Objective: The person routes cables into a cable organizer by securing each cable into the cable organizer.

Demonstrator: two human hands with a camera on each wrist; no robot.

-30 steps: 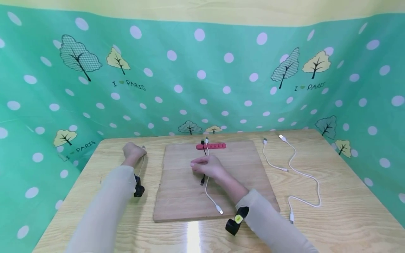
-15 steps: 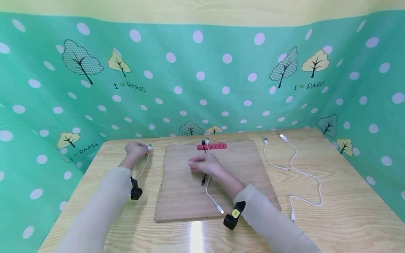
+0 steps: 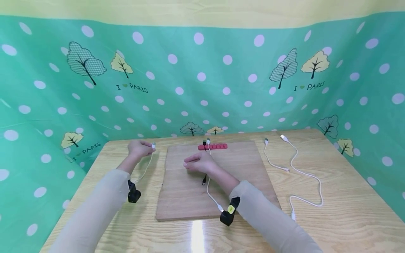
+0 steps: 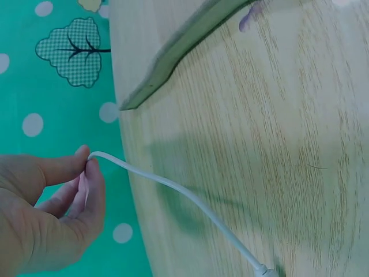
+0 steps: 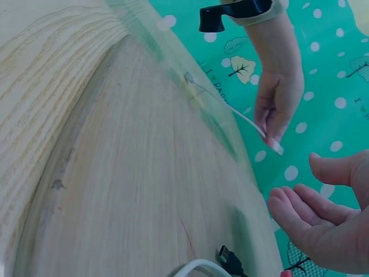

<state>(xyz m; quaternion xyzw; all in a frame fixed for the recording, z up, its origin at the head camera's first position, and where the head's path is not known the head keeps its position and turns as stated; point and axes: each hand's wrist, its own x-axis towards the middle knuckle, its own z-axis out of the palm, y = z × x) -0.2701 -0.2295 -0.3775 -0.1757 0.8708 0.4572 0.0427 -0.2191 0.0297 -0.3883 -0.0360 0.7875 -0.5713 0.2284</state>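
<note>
My left hand point(image 3: 139, 148) pinches a white USB cable point(image 3: 146, 168) close to its connector point(image 3: 153, 145), over the table left of the board. In the left wrist view the thumb and fingertips hold the white cord point(image 4: 190, 199), which trails down to its other end on the table. Above the wooden board, my right hand point(image 3: 200, 163) hovers with thumb and fingers apart; the right wrist view shows nothing between them. Beneath that hand lie a black USB cable point(image 3: 204, 181) and another white cable point(image 3: 212, 191), their upper ends at a red cable holder point(image 3: 219, 146).
The wooden board point(image 3: 180, 200) lies mid-table. To its right are a short white cable point(image 3: 270, 163) and a longer, curving white cable point(image 3: 319, 186). A green dotted curtain point(image 3: 202, 91) hangs behind the table and along both sides.
My left hand has risen slightly and moved right with the white USB cable, its connector coming into view. My right hand has shifted a little left over the board.
</note>
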